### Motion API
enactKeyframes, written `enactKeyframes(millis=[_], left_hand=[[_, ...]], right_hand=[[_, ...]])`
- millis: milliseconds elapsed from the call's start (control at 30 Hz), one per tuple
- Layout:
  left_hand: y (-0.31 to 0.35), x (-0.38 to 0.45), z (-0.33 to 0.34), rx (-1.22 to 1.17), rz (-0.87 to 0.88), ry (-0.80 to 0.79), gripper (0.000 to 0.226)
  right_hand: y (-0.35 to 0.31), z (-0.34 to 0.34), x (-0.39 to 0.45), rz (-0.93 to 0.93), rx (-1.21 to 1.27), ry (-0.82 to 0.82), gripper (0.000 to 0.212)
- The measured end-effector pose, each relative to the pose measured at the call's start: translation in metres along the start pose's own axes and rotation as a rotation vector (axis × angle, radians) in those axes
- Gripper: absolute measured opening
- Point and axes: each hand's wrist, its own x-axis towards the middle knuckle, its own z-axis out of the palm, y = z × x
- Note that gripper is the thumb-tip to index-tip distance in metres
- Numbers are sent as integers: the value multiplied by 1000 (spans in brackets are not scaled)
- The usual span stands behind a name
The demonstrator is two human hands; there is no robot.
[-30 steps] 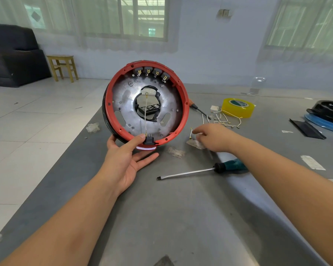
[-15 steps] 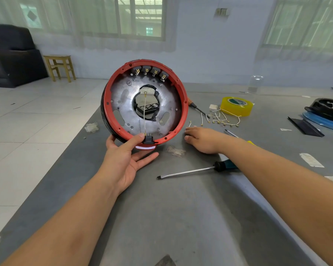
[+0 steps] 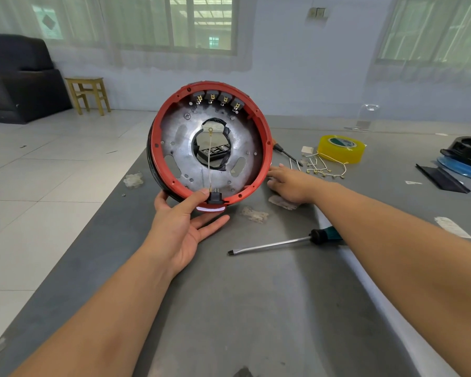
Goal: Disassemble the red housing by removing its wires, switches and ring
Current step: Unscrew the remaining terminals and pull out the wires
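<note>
At the bottom rim of the red housing [image 3: 158, 148], the left hand [image 3: 180, 227] does the holding: thumb curled over the lip just beside the black plug block [image 3: 214, 197], other fingers spread underneath as a cradle. The housing stands on edge on the grey table [image 3: 256, 308], open face toward the camera.

Right hand [image 3: 288, 182] lies flat on the table at the housing's lower right edge, fingers straight and relaxed, holding nothing. Can't tell if the fingertips actually touch the red rim or stop just short.

One thin wire [image 3: 210, 159] remains inside. It runs near vertical across the central hole of the metal plate [image 3: 245, 148], ring terminal at the top, lower end at the plug block next to the left thumb. Four switches [image 3: 218, 100] sit in a row along the top inner rim, apparently unwired.

Key relation, my read: wire lies up and left of the right fingers, long axis vertical. The right hand is the free one and must go over the rim to reach it, then pull along that axis. The left thumb is closer to the lower end but busy with support.

Loose wires [image 3: 324, 170] lie piled near the yellow tape roll [image 3: 340, 152]; a flathead screwdriver [image 3: 283, 242] lies beside the right forearm.
</note>
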Motion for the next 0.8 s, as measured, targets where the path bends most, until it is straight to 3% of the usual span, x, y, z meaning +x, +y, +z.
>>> enactKeyframes(millis=[267, 433, 633, 800], left_hand=[[2, -5, 5, -44, 21, 45, 70], [3, -8, 4, -25, 21, 39, 64], [5, -10, -3, -16, 2, 38, 51], [3, -6, -7, 29, 23, 32, 41]], right_hand=[[-13, -9, -95, -27, -49, 188, 40], [-11, 13, -163, -31, -169, 244, 49], [-2, 26, -174, -131, -118, 261, 46], [0, 30, -174, -208, -115, 315, 30]])
